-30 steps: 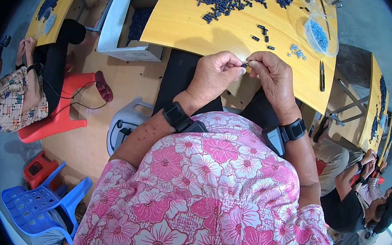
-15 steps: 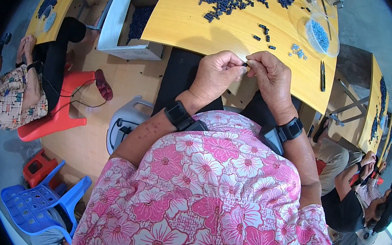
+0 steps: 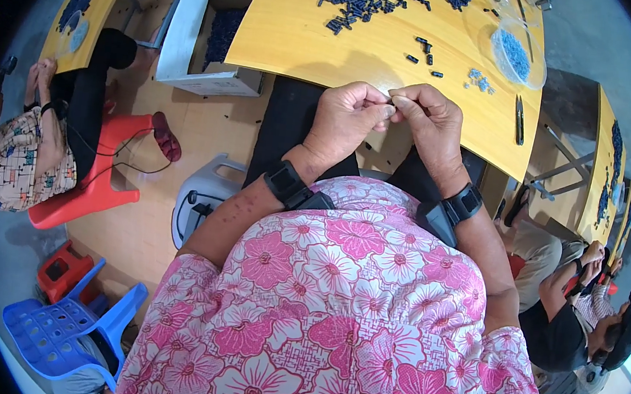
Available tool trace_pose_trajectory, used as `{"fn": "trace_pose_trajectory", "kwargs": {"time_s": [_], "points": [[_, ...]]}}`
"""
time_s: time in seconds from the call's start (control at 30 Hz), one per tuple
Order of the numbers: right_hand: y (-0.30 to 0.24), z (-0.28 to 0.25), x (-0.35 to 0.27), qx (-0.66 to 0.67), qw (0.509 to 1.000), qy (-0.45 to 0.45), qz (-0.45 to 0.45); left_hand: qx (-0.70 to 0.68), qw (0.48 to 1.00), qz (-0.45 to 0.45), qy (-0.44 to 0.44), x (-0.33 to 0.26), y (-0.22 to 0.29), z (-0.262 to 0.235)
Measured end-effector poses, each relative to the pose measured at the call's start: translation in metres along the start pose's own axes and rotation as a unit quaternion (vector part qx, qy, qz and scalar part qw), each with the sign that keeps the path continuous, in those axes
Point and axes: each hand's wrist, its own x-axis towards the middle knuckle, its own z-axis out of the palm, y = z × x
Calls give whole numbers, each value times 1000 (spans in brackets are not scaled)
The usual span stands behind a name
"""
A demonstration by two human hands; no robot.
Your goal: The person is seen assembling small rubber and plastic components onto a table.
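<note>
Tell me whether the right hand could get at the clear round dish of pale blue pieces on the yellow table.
Probably yes: the right hand sits at the table's near edge, and only bare yellow table and a few loose pieces lie before the clear round dish.

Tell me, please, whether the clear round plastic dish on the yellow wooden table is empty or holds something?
Not empty: the clear round plastic dish holds a heap of small pale blue pieces.
</note>
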Motion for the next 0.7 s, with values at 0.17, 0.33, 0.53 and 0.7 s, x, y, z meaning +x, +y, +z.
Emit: {"fn": "trace_pose_trajectory", "kwargs": {"time_s": [0.17,0.33,0.53,0.7], "points": [[3,-2,-2,4,1000,4,6,-2,1000,-10,6,0,-1,0],[3,-5,-3,42,998,-28,29,-5,1000,-21,10,0,-1,-3],[6,-8,-3,43,998,-46,31,-26,999,-26,7,0,0,-4],[6,-9,-3,34,998,-46,12,-37,999,-40,0,-1,2,-3]]}}
